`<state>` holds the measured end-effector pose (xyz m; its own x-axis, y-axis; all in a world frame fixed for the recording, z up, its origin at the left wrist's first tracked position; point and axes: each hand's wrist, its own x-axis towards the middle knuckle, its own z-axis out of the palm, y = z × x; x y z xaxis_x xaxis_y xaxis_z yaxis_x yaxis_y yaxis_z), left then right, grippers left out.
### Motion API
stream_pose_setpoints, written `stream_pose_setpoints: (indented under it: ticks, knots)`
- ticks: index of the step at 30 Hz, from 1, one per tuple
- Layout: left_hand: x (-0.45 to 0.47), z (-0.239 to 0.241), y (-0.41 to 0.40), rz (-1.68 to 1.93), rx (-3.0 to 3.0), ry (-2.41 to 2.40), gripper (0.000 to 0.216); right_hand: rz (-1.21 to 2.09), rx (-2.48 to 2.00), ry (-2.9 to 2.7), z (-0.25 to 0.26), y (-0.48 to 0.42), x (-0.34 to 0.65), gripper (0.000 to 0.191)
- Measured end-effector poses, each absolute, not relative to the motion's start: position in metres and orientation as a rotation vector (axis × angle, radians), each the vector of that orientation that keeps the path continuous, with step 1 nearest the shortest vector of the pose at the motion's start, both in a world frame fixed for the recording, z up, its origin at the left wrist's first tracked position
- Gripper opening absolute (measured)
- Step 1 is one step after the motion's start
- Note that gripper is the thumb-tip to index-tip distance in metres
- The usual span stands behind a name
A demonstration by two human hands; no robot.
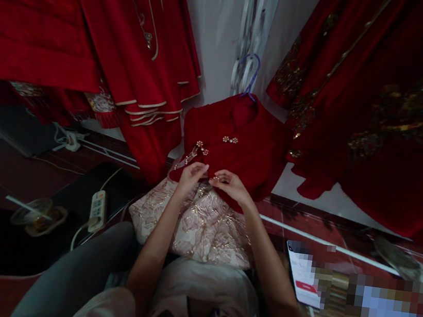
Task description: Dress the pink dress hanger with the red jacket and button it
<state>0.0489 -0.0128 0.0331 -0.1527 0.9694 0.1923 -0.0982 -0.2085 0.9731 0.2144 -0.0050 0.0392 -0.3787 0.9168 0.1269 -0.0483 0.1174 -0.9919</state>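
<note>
One red garment (259,149) hangs (flower-like clasps (230,140) in front); right grip (227,181) pinches a beaded ornament (215,179); left grip (192,175), closure unclear.

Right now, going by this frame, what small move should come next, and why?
Probably ease the left hand slightly toward the right hand, to help steady the small beaded ornament against the red top: the hands are close but apart, and the ornament sits at the right fingertips.

Premises appear to be a garment shop or workroom: red garments (106,35) and a red top (241,157) hang along the wall (218,19).
</note>
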Motion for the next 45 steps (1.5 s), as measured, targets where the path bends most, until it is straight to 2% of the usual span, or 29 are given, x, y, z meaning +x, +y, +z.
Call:
stream_pose_setpoints:
  ticks: [4,12,29,35,45]
  knots:
    - [0.054,0.041,0.014,1.689,0.938,1.179,0.035,1.458,-0.944,-1.449,0.055,-0.007,0.226,0.033]
    - [0.064,0.059,0.023,1.692,0.686,1.057,0.02,1.535,-0.944,-1.414,0.062,-0.008,0.234,0.033]
    - [0.088,0.062,0.034,1.884,0.605,1.012,0.028,1.558,-0.937,-1.424,0.064,-0.011,0.234,0.027]
    - [0.082,0.048,0.039,1.955,0.709,1.113,0.023,1.533,-0.926,-1.476,0.057,-0.008,0.238,0.03]
    - [0.083,0.065,0.028,1.83,0.469,1.014,0.018,1.514,-0.957,-1.629,0.065,-0.01,0.253,0.037]
